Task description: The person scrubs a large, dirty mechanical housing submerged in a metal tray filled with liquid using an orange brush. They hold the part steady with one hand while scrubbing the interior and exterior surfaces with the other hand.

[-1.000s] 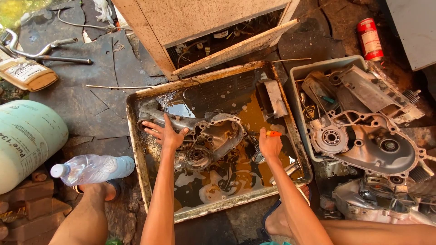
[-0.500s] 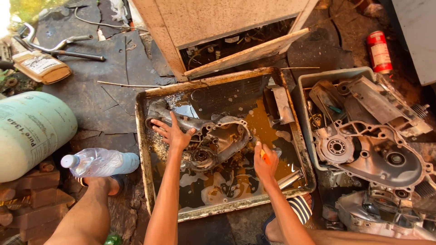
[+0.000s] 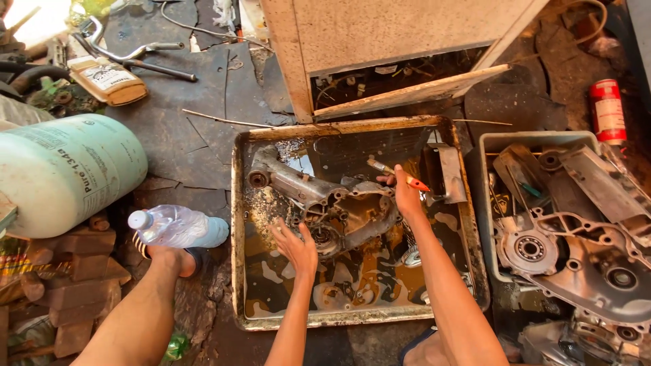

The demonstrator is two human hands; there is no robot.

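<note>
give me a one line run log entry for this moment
left hand: on grimy metal engine casing | right hand: holds orange-handled brush | rusty metal wash tray: brown liquid

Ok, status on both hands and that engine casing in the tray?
Left hand open, on the engine casing. Right hand gripping an orange-handled brush at its far edge. Casing lying in the metal tray of brown liquid.

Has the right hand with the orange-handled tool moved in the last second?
Yes. The right hand has gone from the tray's middle toward its far rim, the orange-handled tool now over the engine casing.
</note>
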